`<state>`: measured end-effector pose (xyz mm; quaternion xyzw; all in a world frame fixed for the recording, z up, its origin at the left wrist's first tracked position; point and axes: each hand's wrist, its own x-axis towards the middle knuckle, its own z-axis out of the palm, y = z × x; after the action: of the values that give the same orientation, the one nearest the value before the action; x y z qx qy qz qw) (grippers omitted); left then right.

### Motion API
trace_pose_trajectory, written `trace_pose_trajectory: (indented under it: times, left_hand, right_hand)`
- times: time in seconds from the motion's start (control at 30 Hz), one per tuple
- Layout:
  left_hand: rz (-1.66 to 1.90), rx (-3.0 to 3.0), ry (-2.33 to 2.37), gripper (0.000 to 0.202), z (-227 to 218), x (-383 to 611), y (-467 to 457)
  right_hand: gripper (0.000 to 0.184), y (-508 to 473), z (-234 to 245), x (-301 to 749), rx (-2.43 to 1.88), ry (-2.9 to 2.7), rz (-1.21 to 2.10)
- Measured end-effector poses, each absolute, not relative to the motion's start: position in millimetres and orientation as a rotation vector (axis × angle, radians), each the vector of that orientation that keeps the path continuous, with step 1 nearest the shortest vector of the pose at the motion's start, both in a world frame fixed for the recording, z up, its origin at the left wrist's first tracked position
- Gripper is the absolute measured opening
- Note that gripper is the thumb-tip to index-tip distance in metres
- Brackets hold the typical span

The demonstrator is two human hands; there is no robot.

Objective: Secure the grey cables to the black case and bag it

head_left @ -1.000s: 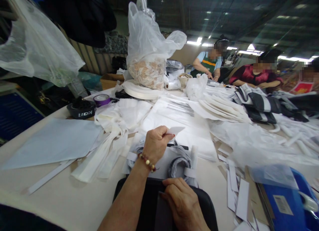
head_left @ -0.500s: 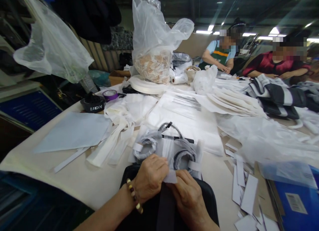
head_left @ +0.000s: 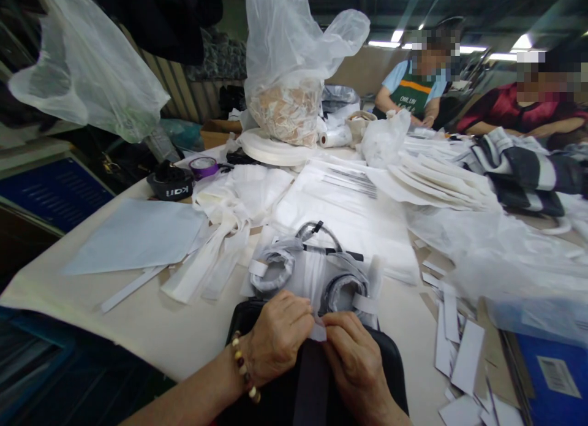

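Note:
A black bag [head_left: 386, 358] lies at the table's near edge, with a wide dark strap running down its middle. Above it are two rolled straps, the left roll [head_left: 272, 271] and the right roll [head_left: 345, 294], each in translucent wrapping with a white band. A grey loop handle [head_left: 328, 231] arches behind them. Between the rolls, a thin white wrapping strip [head_left: 318, 331] is pinched by both hands. My left hand [head_left: 285, 328], wearing a beaded bracelet, is closed on its left side. My right hand [head_left: 351, 352] is closed on its right side. The fingertips are partly hidden.
Flat white plastic bags [head_left: 340, 205] lie behind the bag. Cut white strips [head_left: 220, 248], a pale blue sheet [head_left: 138, 233] and purple tape [head_left: 203, 167] are left. White card pieces [head_left: 467, 355] and a blue box [head_left: 551, 377] are right. Two people sit across the table.
My fingers have drawn closer together on the wrapping strip, so less of it shows between them. The whole view has shifted slightly.

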<state>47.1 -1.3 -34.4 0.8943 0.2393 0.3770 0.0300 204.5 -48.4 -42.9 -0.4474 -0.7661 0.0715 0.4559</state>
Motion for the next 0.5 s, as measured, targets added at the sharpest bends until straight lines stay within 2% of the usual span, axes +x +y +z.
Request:
trace_pose_trajectory:
  times: [0.1, 0.3, 0.5]
  left_hand:
    - [1.145, 2.686, 0.796, 0.031, -36, 46, -2]
    - [1.212, 2.812, 0.768, 0.036, -37, 45, -5]
    - [1.275, 2.919, 0.635, 0.031, -35, 42, -8]
  right_hand:
    - [0.021, -50, -41, 203, -1.096, -1.916, 0.132]
    - [0.025, -65, -35, 201, -1.115, -2.005, 0.043]
    - [0.018, -98, -47, 198, -1.072, -2.132, -0.037]
